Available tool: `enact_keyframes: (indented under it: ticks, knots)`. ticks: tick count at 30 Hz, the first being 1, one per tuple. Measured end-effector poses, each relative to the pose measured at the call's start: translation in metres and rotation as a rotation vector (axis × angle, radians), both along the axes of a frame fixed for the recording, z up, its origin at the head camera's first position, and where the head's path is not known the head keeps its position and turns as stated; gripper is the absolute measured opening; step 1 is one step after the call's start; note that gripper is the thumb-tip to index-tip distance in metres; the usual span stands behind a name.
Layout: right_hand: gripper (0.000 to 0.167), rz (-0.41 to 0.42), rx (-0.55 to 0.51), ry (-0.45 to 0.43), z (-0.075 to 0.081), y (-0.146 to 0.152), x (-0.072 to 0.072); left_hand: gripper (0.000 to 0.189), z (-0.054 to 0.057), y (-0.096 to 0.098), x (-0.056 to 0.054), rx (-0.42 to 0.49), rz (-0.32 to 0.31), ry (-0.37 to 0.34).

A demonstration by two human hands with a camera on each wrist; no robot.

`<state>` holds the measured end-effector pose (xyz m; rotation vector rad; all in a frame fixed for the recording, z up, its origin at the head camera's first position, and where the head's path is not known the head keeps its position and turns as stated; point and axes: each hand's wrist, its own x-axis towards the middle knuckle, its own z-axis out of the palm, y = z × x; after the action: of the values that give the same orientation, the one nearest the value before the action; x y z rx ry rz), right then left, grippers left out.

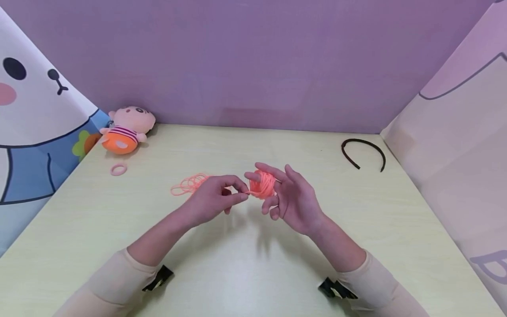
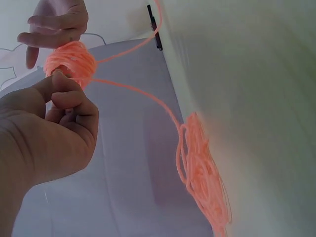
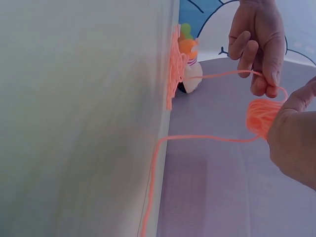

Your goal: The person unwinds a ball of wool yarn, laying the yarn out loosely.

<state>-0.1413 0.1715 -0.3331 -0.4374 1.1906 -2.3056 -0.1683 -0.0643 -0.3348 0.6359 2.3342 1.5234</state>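
Observation:
A thick coil of coral-pink yarn is wound around fingers of my right hand, above the middle of the table. The right thumb stands apart from the coil, and the lower fingers bend beneath it. Just left of the coil, my left hand pinches a strand of the yarn between thumb and index finger. From there the strand runs to a loose heap of the same yarn on the table, partly behind the left hand in the head view. A second strand hangs from the coil down to the tabletop.
At the back left of the table lies a plush doll, with a pink ring in front of it. A dark headband lies at the back right. Purple and cartoon-printed panels enclose the table.

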Motion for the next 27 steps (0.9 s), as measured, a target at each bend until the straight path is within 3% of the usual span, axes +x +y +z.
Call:
enact_keyframes:
  ticks: [8, 12, 17, 27]
  knots:
    - [0.059, -0.010, -0.005, -0.004, 0.000, 0.001, -0.001, 0.012, 0.003, -0.015, -0.013, -0.005, 0.178, -0.051]
    - [0.060, -0.009, -0.007, 0.003, 0.000, 0.001, -0.001, 0.016, 0.007, -0.022, -0.019, -0.003, 0.268, -0.035]
    - [0.058, -0.008, 0.001, 0.006, 0.000, 0.000, -0.001, 0.021, 0.015, -0.030, -0.022, 0.061, 0.353, -0.003]
    - [0.058, 0.038, 0.198, -0.032, 0.000, 0.000, -0.001, 0.020, 0.027, -0.037, -0.022, 0.193, 0.441, 0.017]
